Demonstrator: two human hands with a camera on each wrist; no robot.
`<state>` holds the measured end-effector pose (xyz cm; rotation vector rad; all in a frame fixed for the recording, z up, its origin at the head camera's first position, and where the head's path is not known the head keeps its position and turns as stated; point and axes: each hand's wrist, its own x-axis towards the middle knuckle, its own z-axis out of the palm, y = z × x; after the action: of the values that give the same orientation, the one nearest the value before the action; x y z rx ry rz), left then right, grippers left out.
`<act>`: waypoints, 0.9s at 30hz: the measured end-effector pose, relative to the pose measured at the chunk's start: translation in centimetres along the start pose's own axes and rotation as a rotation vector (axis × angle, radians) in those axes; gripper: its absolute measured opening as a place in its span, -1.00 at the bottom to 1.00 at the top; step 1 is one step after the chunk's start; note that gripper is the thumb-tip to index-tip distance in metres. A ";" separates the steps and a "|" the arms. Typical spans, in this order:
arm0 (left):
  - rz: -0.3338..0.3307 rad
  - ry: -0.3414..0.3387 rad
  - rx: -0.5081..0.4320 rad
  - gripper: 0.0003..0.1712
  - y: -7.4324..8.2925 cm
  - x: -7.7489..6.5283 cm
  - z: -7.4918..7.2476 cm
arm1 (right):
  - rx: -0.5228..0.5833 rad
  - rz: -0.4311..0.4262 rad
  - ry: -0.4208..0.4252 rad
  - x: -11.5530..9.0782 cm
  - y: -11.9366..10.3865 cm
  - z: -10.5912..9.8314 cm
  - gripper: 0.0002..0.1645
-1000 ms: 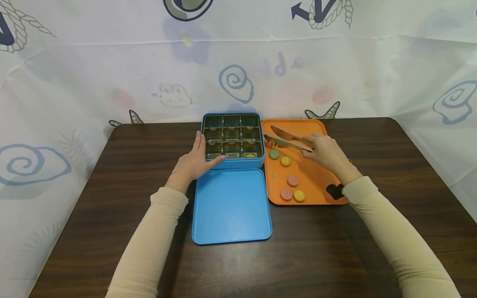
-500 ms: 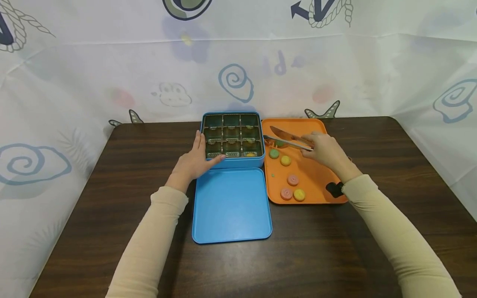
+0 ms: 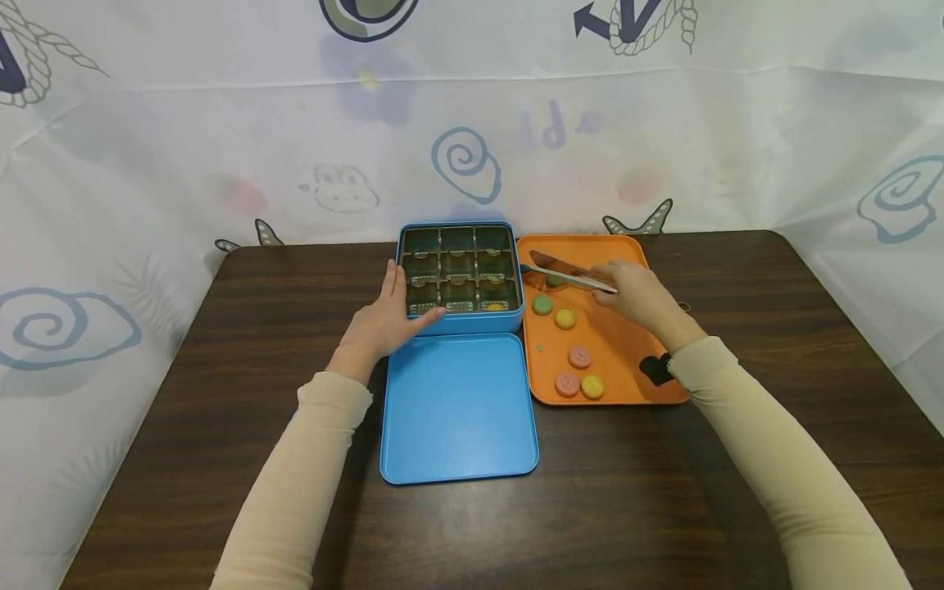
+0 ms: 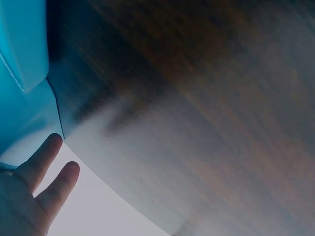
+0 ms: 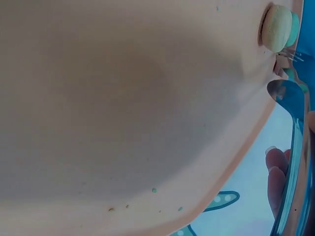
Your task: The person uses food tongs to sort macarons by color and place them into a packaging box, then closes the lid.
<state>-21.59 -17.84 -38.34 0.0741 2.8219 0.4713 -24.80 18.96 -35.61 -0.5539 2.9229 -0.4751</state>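
My left hand [image 3: 378,324] lies against the left side of a blue box [image 3: 472,325], fingers straight and thumb along its front edge. A clear divided insert [image 3: 459,266] sits inside, with something yellow [image 3: 495,306] in its front right compartment. My right hand [image 3: 640,299] holds metal tongs [image 3: 571,279] over an orange tray [image 3: 627,360]. One tong arm ends in a spoon shape [image 5: 285,93], the other in a fork [image 5: 291,54]. A green macaron [image 3: 555,280] lies by the tong arms; I cannot tell whether they touch it. Another green macaron [image 3: 542,305] lies just nearer.
Yellow macarons [image 3: 565,319] and pink macarons [image 3: 578,356] lie on the tray with small crumbs. A blue lid [image 3: 460,410] lies in front of the box, beside the tray. All stand on a dark wooden table [image 3: 605,500], with a printed white cloth [image 3: 295,139] behind.
My right hand has shifted slightly left with the tongs, and their two arms look closer together. My left hand, the box and the loose macarons stay where they were.
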 end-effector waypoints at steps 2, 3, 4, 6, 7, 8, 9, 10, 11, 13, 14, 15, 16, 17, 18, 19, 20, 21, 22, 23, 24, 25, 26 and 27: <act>0.001 0.001 0.000 0.29 0.0 0.0 0.1 | 0.002 0.002 0.002 0.1 0.0 0.0 -0.43; 0.001 0.001 0.001 0.29 0.0 0.0 0.1 | -0.001 0.000 0.005 0.2 0.0 0.1 -0.44; 0.002 0.002 0.001 0.29 0.0 0.0 0.1 | 0.001 -0.002 0.012 0.2 0.0 0.1 -0.45; 0.003 0.004 0.004 0.29 -0.1 0.0 0.1 | -0.002 -0.007 0.019 0.2 0.0 0.1 -0.46; 0.003 0.005 0.006 0.29 -0.1 0.0 0.1 | -0.004 -0.009 0.023 0.2 0.0 0.1 -0.46; 0.003 0.005 0.006 0.29 -0.1 0.0 0.1 | -0.006 -0.010 0.023 0.2 0.0 0.1 -0.46; 0.003 0.006 0.007 0.29 -0.1 0.0 0.1 | -0.007 -0.011 0.024 0.1 0.0 0.1 -0.46; 0.003 0.006 0.006 0.29 -0.1 0.0 0.1 | -0.006 -0.011 0.027 0.1 0.0 0.1 -0.45; 0.003 0.005 0.005 0.29 -0.1 0.0 0.1 | -0.007 -0.011 0.027 0.0 0.0 0.1 -0.45; 0.003 0.004 0.002 0.28 0.0 0.0 0.1 | -0.011 -0.011 0.039 -0.1 0.0 0.0 -0.45; 0.003 0.004 -0.002 0.28 0.1 0.0 0.0 | -0.014 -0.010 0.045 -0.2 0.1 0.0 -0.46; 0.004 0.003 -0.002 0.28 0.1 -0.1 0.0 | -0.016 -0.010 0.055 -0.3 0.1 0.0 -0.46; 0.004 0.002 -0.002 0.28 0.1 -0.1 0.0 | -0.017 -0.008 0.063 -0.4 0.2 0.0 -0.47; 0.005 0.002 -0.002 0.28 0.1 -0.2 0.0 | -0.019 -0.008 0.073 -0.5 0.2 0.0 -0.47; 0.003 0.001 -0.002 0.28 0.1 -0.2 0.0 | -0.022 -0.008 0.083 -0.6 0.3 0.0 -0.48; 0.004 0.000 -0.002 0.28 0.1 -0.2 0.0 | -0.023 -0.009 0.094 -0.7 0.3 -0.1 -0.48; 0.003 0.000 0.000 0.29 0.1 -0.2 0.0 | -0.023 -0.011 0.104 -0.8 0.4 -0.1 -0.49; 0.003 -0.001 0.002 0.29 0.1 -0.2 0.0 | -0.021 -0.013 0.115 -0.9 0.4 -0.2 -0.50; 0.004 0.000 0.004 0.29 0.1 -0.2 0.0 | -0.024 -0.021 0.129 -1.0 0.4 -0.3 -0.51; 0.004 0.001 0.004 0.28 0.1 -0.2 0.0 | -0.029 -0.028 0.145 -1.1 0.5 -0.4 -0.52; 0.002 0.000 0.005 0.28 0.1 -0.2 0.0 | -0.032 -0.035 0.160 -1.2 0.5 -0.5 -0.53; 0.003 0.002 0.007 0.28 0.1 -0.2 0.0 | -0.035 -0.042 0.177 -1.3 0.5 -0.6 -0.54; 0.003 0.002 0.009 0.28 0.1 -0.1 -0.1 | -0.040 -0.049 0.193 -1.5 0.5 -0.8 -0.56; 0.004 0.001 0.009 0.28 0.1 -0.1 -0.1 | -0.044 -0.058 0.210 -1.6 0.5 -0.9 -0.58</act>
<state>-21.48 -17.82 -38.22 0.0808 2.8261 0.4590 -23.67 20.27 -34.81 -0.6314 3.1312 -0.5058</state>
